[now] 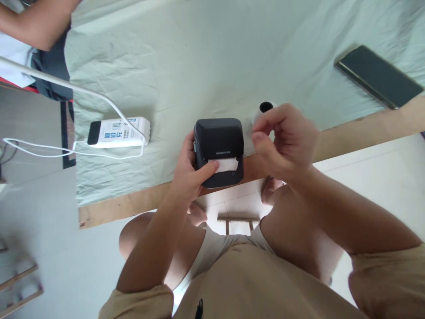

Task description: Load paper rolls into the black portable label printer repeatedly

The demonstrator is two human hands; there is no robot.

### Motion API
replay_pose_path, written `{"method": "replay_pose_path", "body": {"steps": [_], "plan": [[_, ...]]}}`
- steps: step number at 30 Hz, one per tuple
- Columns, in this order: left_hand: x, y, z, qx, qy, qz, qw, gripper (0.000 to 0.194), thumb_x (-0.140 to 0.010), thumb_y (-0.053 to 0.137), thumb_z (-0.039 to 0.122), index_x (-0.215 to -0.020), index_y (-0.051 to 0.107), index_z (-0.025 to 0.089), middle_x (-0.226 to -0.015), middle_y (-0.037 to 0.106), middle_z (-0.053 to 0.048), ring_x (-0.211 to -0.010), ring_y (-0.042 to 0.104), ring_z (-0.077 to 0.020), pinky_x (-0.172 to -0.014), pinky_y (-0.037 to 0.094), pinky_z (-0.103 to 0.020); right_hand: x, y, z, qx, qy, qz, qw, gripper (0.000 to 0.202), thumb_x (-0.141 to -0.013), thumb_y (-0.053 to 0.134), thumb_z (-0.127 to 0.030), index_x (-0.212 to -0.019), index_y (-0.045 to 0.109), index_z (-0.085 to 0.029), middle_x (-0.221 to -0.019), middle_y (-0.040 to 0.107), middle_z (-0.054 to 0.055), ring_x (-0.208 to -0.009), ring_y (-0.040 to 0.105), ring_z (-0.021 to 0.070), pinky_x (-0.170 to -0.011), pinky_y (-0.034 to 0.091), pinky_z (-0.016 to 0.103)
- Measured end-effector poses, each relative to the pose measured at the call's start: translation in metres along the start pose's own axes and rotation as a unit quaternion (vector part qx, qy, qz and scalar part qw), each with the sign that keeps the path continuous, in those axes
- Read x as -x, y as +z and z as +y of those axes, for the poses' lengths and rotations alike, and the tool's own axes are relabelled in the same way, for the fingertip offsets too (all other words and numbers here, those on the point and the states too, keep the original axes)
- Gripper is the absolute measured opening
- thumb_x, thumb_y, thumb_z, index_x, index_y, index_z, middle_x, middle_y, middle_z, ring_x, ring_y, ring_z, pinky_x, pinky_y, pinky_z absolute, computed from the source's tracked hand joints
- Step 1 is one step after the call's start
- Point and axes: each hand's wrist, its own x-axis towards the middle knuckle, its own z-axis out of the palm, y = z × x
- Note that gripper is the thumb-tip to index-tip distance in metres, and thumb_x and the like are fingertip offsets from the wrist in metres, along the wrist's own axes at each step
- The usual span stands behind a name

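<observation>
Well, left hand (187, 175) grasps black printer (220, 146) at table edge (129, 198), thumb on paper strip (228, 165); best held steady, thumb light. Right hand (288, 141) curled beside white cylinder (256, 116); cannot tell if pinching anything. Printer lid (221, 132) looks closed, contents hidden; cylinder's mouth dark inside.

Left grip (188, 173) clasped; right grip (291, 138) curled.

“NIIMBOT” on printer (219, 136), “超级充” on block (114, 134)
</observation>
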Motion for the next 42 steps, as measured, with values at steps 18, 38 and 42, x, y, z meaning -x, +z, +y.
{"method": "replay_pose_path", "body": {"steps": [18,38,42], "plan": [[-0.001,-0.005,0.003,0.03,-0.028,-0.02,0.999,0.033,-0.087,0.077,0.037,-0.116,0.069,0.022,-0.104,0.079,-0.007,-0.109,0.076,-0.0309,-0.087,0.066,-0.039,0.0,0.021,0.023,0.002,0.117,-0.132,0.984,0.059,-0.085,0.07,-0.044,-0.135,0.055,-0.017,-0.057,0.046,-0.011,-0.051,0.044,0.0094,-0.052,0.035,0.025],[-0.01,0.007,-0.002,0.093,-0.065,0.11,0.987,0.041,-0.088,0.069,0.061,-0.096,0.071,0.021,-0.094,0.081,-0.005,-0.116,0.074,-0.0331,-0.092,0.065,-0.045,-0.001,0.005,0.014,-0.035,0.051,-0.172,0.983,0.051,-0.081,0.07,-0.022,-0.128,0.049,-0.023,-0.063,0.047,-0.011,-0.054,0.046,0.0087,-0.053,0.036,0.028],[-0.004,0.007,0.002,0.074,-0.017,0.042,0.996,0.045,-0.089,0.067,0.063,-0.102,0.072,0.02,-0.101,0.08,-0.005,-0.121,0.071,-0.0351,-0.093,0.064,-0.044,-0.004,0.003,0.015,-0.034,0.039,-0.176,0.983,0.044,-0.084,0.07,-0.025,-0.123,0.05,-0.027,-0.062,0.049,-0.01,-0.052,0.046,0.0093,-0.053,0.035,0.03]]}}
